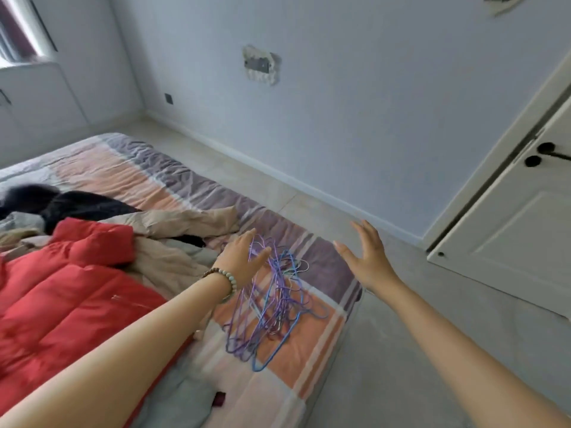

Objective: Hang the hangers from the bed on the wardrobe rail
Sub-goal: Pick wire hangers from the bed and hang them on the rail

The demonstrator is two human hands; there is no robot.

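Head view. Item one: hangers [272, 304], thin wire, purple and blue, lying in one tangled heap on the bed [173, 186] near its corner, just beside the edge facing the floor [401, 350]. Item two: left hand [244, 254], bracelet [221, 281] at the wrist, fingers straight and gripping nothing, reaching in over the hook end of the heap. Wires are crossing in front of the fingers, and whether they are touching cannot be told. Item three: right hand [364, 254], fingers spread, holding nothing, hovering over the floor side, apart from the heap. Item four: red jacket [61, 298] and beige garment [185, 220], lying on the bed to the left of the left arm. Wardrobe rail: not showing; a white door [509, 227] is standing at right. Hazards, as judged: hooks and shoulders are interlocking, so lifting a few is likely to be dragging the rest along and shedding strays. The heap is sitting close to the edge, so a sideways pull could be sending hangers onto the floor. A hook could be catching the bracelet or the beige garment. A bundle gripped off-centre could be fanning out.
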